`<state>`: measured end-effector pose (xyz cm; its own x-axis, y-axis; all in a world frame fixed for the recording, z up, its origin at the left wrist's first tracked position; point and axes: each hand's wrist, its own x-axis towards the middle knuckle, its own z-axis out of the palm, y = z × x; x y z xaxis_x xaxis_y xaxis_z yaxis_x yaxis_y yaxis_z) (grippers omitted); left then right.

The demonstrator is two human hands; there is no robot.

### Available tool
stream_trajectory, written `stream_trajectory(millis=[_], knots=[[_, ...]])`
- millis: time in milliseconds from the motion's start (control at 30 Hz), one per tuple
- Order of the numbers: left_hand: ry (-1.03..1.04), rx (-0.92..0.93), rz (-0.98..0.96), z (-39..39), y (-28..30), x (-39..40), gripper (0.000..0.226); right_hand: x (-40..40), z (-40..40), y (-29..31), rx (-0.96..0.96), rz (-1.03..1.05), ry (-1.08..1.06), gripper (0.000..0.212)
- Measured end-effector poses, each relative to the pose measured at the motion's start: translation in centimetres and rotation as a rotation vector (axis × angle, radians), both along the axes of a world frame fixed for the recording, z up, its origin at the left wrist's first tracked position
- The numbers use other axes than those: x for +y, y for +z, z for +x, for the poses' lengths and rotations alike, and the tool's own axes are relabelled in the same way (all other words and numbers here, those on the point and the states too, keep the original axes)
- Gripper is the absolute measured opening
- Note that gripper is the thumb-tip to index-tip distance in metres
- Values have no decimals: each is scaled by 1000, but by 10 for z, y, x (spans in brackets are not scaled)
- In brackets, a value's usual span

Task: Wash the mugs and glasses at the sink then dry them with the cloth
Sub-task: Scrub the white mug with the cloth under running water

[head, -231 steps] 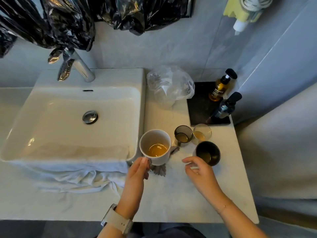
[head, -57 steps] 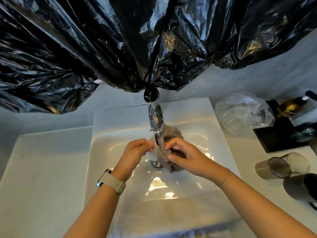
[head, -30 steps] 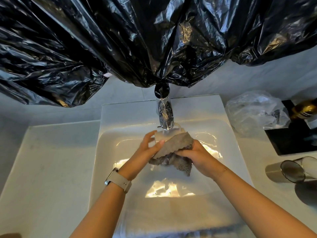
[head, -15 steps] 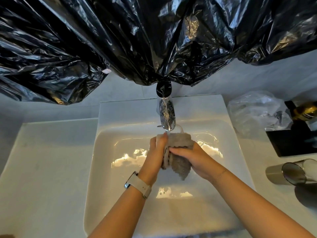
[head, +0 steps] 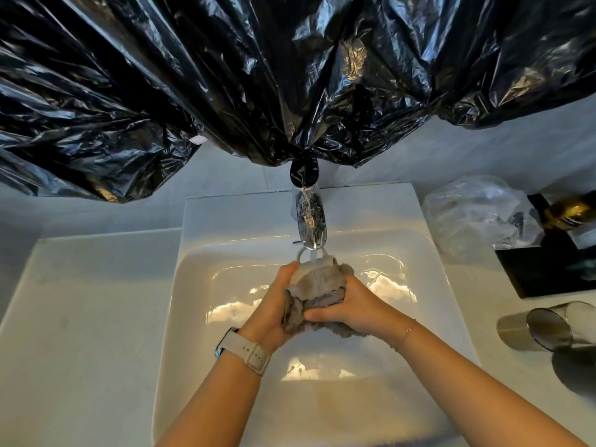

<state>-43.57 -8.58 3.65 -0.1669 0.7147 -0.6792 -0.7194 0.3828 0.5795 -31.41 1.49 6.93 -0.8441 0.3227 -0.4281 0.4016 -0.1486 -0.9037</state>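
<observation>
both hands meet over the middle of the white sink (head: 200, 317), just under the chrome tap (head: 309, 221). left hand (head: 274, 304) curls round the white mug (head: 311, 265), of which only the rim, handle loop and a bit of wall show above the fingers, right below the spout. right hand (head: 346, 304) grips a grey cloth (head: 317, 290) bunched against the mug's side, its thumb along the lower edge and a loose corner hanging beneath the palm. a pale watch (head: 246, 350) sits on the left wrist and a thin bracelet (head: 407, 333) on the right. the basin floor shines with wet reflections. to the right on the worktop (head: 483, 324), a smoky glass (head: 545, 327) lies on its side with its mouth towards the camera, and a second dark vessel (head: 577, 369) sits just beside it at the edge, too cropped to identify. further back are a crumpled clear plastic bag (head: 474, 214), a black tray (head: 548, 272) and an amber bottle (head: 571, 211) on it. black plastic sheeting (head: 258, 75) hangs over the wall above, draping onto the tap's top.
</observation>
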Motion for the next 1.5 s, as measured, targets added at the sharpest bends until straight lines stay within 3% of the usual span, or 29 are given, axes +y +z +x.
stream_trajectory(millis=[100, 167, 233, 267, 333, 400, 533, 600, 667, 767, 900, 967, 1067, 1167, 1267, 1333, 1400, 1500], knots=[[115, 171, -66, 15, 1, 6, 49, -1, -5, -2, 14, -111, -131, 18], [181, 414, -93, 21, -3, 4, 41, 1, -10, -2, 2, -391, -214, 20], [99, 705, -83, 20, -5, -2, 52, 2, -14, 1, -25, -691, -288, 25], [59, 761, -82, 18, -5, -4, 54, 2, -14, 1, -23, -755, -316, 28], [52, 705, -89, 16, -6, -4, 43, -2, -12, -2, 27, -727, -323, 33], [88, 499, -110, 13, 0, -2, 37, -8, -5, -3, 81, -551, -295, 34], [-93, 178, -33, 1, 11, -9, 60, -12, 11, 2, -3, -115, -83, 23], [-104, 61, -43, -3, 15, -10, 67, -9, 15, 8, -42, -70, 13, 30], [-69, 82, -87, 0, 15, -8, 67, -8, 16, 12, -26, -123, 19, 34], [-17, 207, -69, 11, 9, -7, 67, -12, 10, 8, -48, -138, -178, 37], [120, 506, -89, 26, 9, -6, 66, -6, -5, 7, -64, -342, -332, 33], [146, 693, -91, 33, 11, -8, 66, 2, -13, 14, -117, -541, -326, 26], [155, 831, -50, 30, 11, -11, 59, 9, -18, 14, -74, -606, -228, 37], [89, 579, -93, 12, 13, -8, 55, 1, -11, 8, 0, -448, -149, 40], [60, 89, -159, -2, 15, -5, 52, -10, -6, 6, -141, -74, -54, 47], [68, -104, -177, -5, 15, -6, 48, -12, -7, 0, -193, 98, -43, 59], [20, -64, -114, -5, 8, -8, 53, -11, -6, -5, -155, 61, -113, 48], [-103, 292, -15, 0, 0, -13, 57, -5, -5, -9, -11, -271, -255, 22]])
